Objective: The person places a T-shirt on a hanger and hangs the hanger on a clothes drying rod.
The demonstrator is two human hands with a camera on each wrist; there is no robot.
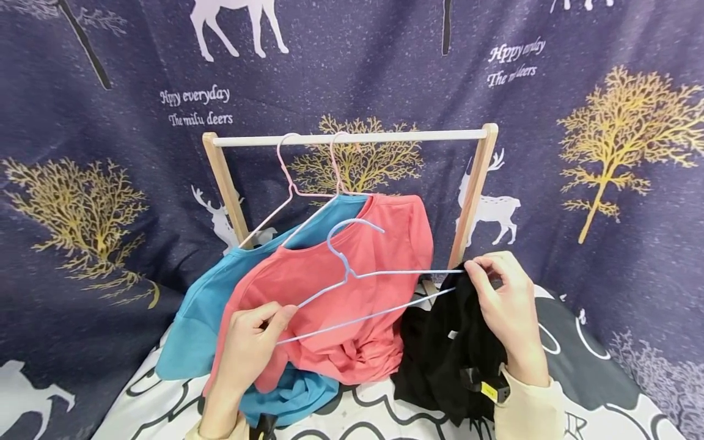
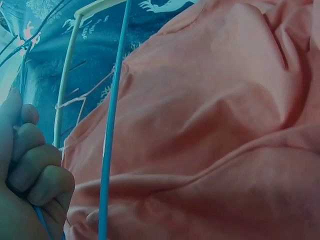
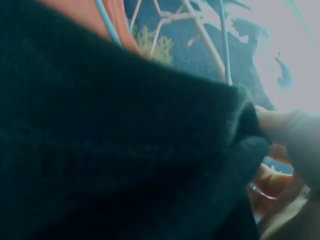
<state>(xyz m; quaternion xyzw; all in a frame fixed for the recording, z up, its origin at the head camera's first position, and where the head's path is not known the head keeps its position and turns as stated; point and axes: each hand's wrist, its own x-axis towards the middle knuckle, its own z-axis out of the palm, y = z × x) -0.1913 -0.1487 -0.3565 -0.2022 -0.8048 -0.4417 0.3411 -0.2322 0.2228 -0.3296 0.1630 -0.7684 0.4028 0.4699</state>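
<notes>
In the head view a light blue wire hanger (image 1: 407, 272) is held up in front of the rack, its hook pointing up. My left hand (image 1: 250, 342) pinches its left shoulder; the left wrist view shows that hand (image 2: 35, 170) with curled fingers beside the hanger's lower bar (image 2: 110, 125). On the other side my right hand (image 1: 508, 299) pinches the edge of a black garment (image 1: 440, 348) at the hanger's right end. That end goes behind or into the cloth and is hidden. The black fabric (image 3: 125, 140) fills most of the right wrist view.
Behind the hands stands a rack with a white rail (image 1: 412, 135) and wooden posts. From it hang a coral shirt (image 1: 398, 232) and a blue shirt (image 1: 189, 342) on pink hangers, their lower parts bunched on the patterned cloth (image 1: 352, 421). A dark printed curtain (image 1: 352, 73) is behind.
</notes>
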